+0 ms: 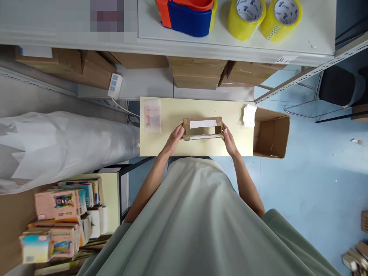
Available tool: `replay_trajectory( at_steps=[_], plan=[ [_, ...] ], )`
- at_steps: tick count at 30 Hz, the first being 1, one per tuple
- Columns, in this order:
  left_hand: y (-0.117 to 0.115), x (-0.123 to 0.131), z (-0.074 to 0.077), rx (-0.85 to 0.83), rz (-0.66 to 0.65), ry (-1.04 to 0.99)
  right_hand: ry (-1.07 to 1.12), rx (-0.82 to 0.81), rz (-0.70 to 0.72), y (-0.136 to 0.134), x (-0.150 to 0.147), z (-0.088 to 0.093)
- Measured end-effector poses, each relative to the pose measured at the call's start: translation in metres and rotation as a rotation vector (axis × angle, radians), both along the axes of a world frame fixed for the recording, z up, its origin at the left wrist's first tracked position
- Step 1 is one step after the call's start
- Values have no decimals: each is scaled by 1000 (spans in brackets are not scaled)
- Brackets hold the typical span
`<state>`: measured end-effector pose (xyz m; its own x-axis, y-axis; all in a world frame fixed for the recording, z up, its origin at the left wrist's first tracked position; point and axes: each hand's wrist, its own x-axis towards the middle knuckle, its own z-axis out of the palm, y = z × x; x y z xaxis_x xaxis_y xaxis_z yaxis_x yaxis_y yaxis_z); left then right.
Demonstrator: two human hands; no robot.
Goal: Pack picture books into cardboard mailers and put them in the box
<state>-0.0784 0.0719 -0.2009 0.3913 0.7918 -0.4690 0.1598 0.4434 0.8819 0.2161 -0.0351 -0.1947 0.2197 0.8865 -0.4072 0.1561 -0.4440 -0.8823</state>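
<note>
A small brown cardboard box [202, 127] with white labels on it rests on the pale yellow table [178, 145]. My left hand [175, 138] grips its left end with fingers wrapped round the edge. At the right end my right hand [229, 138] does the same. The box lies level between the two hands, near the table's middle.
A clear bag with a pink item [152, 115] lies at the table's left. White slips [249, 115] sit at its right edge beside an open carton [271, 132]. Yellow tape rolls [264, 15] and a red-blue dispenser [188, 15] are on the shelf above. Books [63, 218] are stacked lower left.
</note>
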Motion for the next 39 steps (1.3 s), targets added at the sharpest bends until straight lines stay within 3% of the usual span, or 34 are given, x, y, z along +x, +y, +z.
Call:
replay_trajectory(
  at_steps=[4, 7, 11, 18, 23, 27, 32, 39],
  plan=[
    [-4, 1, 13, 110, -55, 57, 31, 41, -26, 4, -2, 18],
    [-4, 4, 11, 138, 22, 201, -8, 18, -88, 9, -7, 20],
    [-2, 7, -3, 170, 121, 401, -116, -34, -145, 13, -14, 6],
    [-14, 5, -23, 118, 73, 547, -195, -158, -78, 3, -23, -22],
    [-29, 3, -30, 94, 161, 483, -178, -152, -102, -5, -26, -26],
    [-27, 5, -31, 148, 227, 334, -113, -59, -163, -5, -26, -25],
    [-20, 11, -36, 108, 183, 324, -86, -98, -141, -7, -27, -41],
    [-28, 8, -43, 58, 195, 339, -97, -171, -149, -22, -34, -61]
  ],
)
